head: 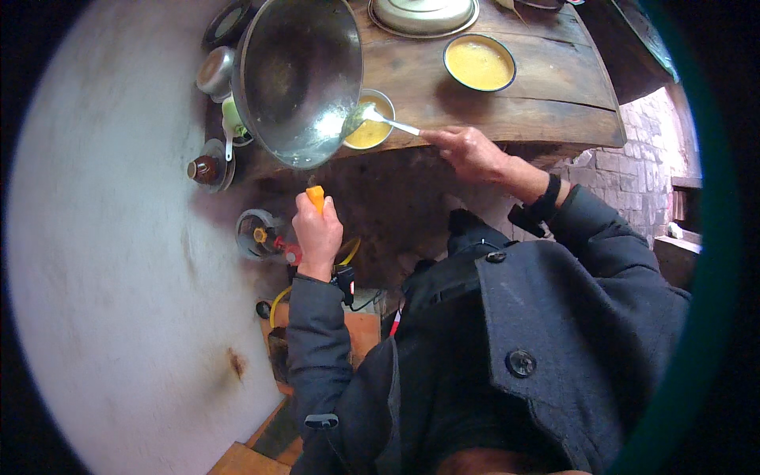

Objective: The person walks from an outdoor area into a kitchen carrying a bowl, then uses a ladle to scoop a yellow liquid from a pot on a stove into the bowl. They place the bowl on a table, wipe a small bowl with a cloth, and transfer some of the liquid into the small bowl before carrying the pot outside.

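My left hand [319, 234] grips the yellow handle [316, 197] of a dark metal wok [291, 77]. The wok is tilted, its inside facing me and its right rim over a bowl [378, 135] of yellow, soup-like food. In my right hand [472, 151] is the pale handle of a metal spoon or spatula [401, 126]; its head lies at the wok's rim, above that bowl. A second bowl [480, 62], dark-rimmed and full of the same yellow food, stands farther right on the wooden table [552, 77]. The wok hides part of the nearer bowl.
A metal lid [424, 13] lies at the table's back. Along the white wall [119, 208] are a metal pot [215, 70], a white spoon [229, 142] and a brown cup-like vessel [205, 170]. Below stands a gas cylinder [261, 234] with a red regulator and yellow hose.
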Motion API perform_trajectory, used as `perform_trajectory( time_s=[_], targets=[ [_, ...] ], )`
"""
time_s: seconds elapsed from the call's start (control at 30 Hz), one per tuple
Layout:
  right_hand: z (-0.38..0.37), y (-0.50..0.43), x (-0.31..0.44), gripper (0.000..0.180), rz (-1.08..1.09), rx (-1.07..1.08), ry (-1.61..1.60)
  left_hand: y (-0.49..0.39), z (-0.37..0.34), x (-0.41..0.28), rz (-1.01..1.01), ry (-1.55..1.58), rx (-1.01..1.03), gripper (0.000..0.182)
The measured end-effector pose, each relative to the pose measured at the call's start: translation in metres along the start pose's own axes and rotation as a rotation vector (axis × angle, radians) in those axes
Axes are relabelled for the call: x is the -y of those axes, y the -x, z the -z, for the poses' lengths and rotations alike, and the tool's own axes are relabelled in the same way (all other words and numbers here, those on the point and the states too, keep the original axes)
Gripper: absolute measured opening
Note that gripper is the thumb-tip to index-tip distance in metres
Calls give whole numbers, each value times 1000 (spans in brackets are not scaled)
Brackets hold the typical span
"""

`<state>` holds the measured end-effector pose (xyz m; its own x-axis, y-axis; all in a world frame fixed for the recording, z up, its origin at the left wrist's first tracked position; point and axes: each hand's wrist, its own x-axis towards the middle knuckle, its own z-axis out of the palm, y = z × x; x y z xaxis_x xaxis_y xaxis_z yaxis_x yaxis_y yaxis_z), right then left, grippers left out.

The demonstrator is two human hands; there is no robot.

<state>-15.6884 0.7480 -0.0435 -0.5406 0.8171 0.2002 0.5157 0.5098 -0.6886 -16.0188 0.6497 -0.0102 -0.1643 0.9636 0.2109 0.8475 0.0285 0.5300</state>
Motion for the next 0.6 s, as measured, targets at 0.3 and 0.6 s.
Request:
perform_trajectory(
  time_s=[0.3,0.6],
  targets=[
    [-8,-15,-5,56,244,13,-206,-4,2,2,15,-22,24,28],
    [20,-4,-24,52,96,65,-73,-6,2,3,8,-22,-2,27]
  ],
)
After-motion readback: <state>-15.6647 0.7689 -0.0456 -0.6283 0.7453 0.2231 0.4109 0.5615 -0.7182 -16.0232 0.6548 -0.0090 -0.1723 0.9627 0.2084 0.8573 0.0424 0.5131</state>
